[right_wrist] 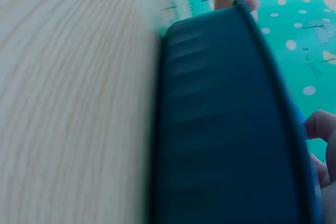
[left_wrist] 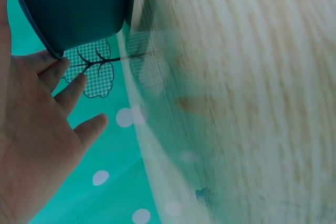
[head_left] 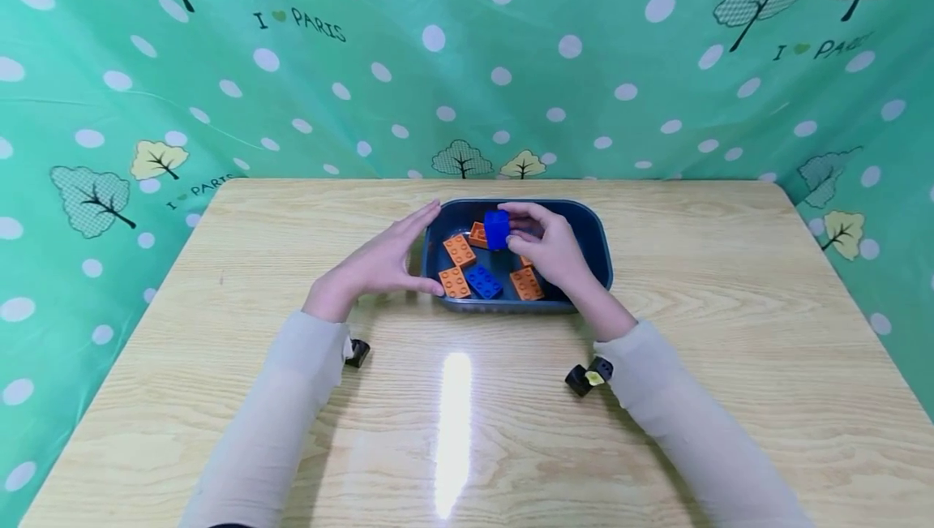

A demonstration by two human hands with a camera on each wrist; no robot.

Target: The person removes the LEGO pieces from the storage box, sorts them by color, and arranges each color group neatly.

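A dark blue rectangular bin [head_left: 593,240] stands on the table with several orange bricks [head_left: 527,284] and a blue brick [head_left: 484,281] lying in it. My right hand [head_left: 547,242] pinches another blue brick [head_left: 497,229] between thumb and fingers, over the inside of the bin. With fairly straight fingers, my left hand [head_left: 379,262] spans the bin's left end, thumb at the front rim and fingertips at the back corner. The left wrist view shows its fingers spread beside the bin's rim. In the right wrist view the bin's wall [right_wrist: 220,108] hides most of the right hand.
The wooden table [head_left: 730,268] reaches back to a green curtain [head_left: 467,66] with white dots and trees. Small black devices [head_left: 579,380] hang at both wrists, below the sleeves. A bright light reflection lies on the table in front of the bin.
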